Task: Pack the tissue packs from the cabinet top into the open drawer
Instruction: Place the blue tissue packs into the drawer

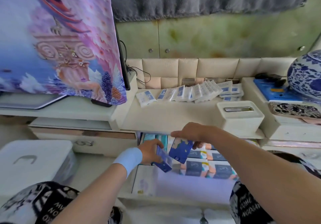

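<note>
A row of white-and-blue tissue packs (191,91) lies along the back of the cream cabinet top (170,114). Below it the open drawer (173,199) holds several packs in rows at the back and right, with a bare pale floor at the front. My left hand (151,151) is shut on a blue tissue pack (163,161), tilted over the drawer's left side. My right hand (191,131) grips another blue tissue pack (180,150) from above, just right of the first. Both packs hang over the drawer.
A white tissue box (241,116) stands on the cabinet top at the right. A blue-and-white porcelain jar (305,74) stands on a raised ledge at far right. A cloth-covered screen (57,38) is at the left. A white lidded bin (33,159) sits at lower left.
</note>
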`<state>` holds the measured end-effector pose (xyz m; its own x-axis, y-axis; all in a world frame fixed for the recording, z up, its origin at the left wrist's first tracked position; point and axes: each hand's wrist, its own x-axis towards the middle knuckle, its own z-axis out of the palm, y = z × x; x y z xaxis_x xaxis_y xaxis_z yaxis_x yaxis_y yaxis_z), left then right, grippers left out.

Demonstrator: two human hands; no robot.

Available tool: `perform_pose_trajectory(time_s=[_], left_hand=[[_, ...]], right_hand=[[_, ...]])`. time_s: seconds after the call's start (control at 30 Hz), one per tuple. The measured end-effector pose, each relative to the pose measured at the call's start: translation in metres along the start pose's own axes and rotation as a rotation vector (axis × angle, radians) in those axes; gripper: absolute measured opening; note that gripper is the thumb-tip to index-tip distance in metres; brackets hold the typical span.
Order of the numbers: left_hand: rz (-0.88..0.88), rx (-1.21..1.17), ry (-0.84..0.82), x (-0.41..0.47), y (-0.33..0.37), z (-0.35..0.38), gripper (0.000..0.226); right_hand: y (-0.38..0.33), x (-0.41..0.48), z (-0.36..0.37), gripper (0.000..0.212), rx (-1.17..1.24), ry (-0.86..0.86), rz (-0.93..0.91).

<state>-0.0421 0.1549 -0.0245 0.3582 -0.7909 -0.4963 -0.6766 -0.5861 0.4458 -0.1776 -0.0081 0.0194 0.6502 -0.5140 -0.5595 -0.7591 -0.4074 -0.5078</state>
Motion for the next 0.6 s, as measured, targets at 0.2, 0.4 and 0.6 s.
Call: perform_pose_trajectory(time_s=[0.2, 0.4, 0.6], left_hand=[[-0.112, -0.153, -0.131, -0.008, -0.01, 0.025, 0.056], [-0.17, -0.201, -0.167, -0.008, -0.007, 0.037, 0.036], [-0.354, -0.693, -0.091, -0.003, -0.015, 0.042, 0.055]], right_hand=[[-0.004, -0.005, 0.029, 0.064, -0.237, 0.098, -0.069], [-0.002, -0.017, 0.022, 0.067, -0.173, 0.047, -0.031], [0.03, -0.012, 0.013, 0.045, -0.393, 0.002, -0.003]])
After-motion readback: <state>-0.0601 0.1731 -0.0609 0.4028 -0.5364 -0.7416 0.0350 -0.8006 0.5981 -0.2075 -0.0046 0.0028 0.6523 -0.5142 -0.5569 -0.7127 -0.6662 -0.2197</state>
